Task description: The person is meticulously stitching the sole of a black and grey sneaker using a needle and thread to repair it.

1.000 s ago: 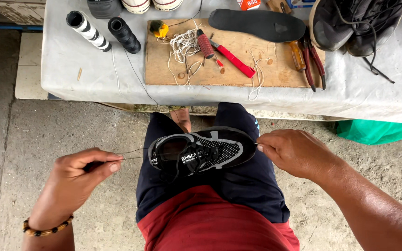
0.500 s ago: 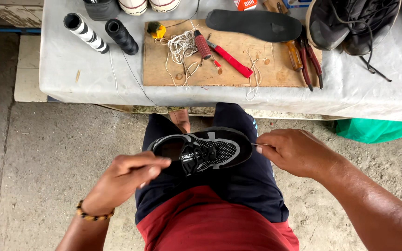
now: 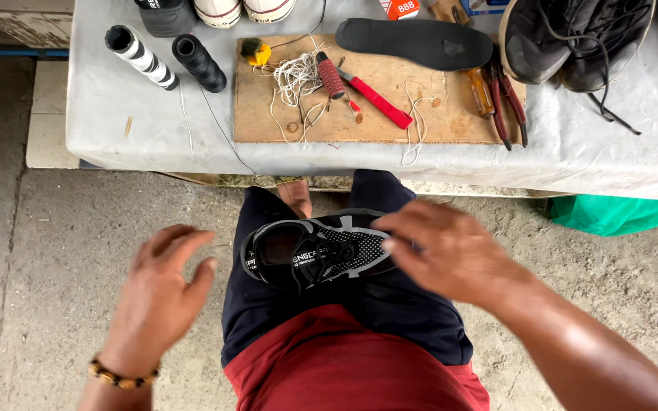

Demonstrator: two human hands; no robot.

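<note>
A black mesh shoe (image 3: 315, 256) lies on its side across my lap, its opening facing up. My left hand (image 3: 163, 293) hovers just left of the shoe with its fingers spread, holding nothing; a beaded bracelet circles that wrist. My right hand (image 3: 451, 257) reaches over the toe end of the shoe, fingers stretched out and thumb tip at the mesh. It is blurred and hides the toe. No thread shows between my hands.
In front of my knees stands a table under a grey cloth (image 3: 116, 137). It carries a wooden board (image 3: 443, 122) with tangled white thread (image 3: 297, 80), a red-handled awl (image 3: 330, 76), a red tool (image 3: 378, 100), a black insole (image 3: 420, 42), pliers (image 3: 506, 99), two thread spools (image 3: 165, 59) and dark shoes (image 3: 573, 38). A green bag (image 3: 611, 215) lies below.
My left hand came in toward the shoe, then pulled back left and opened. My right hand let go of its pinch at the shoe's edge and spread over the toe.
</note>
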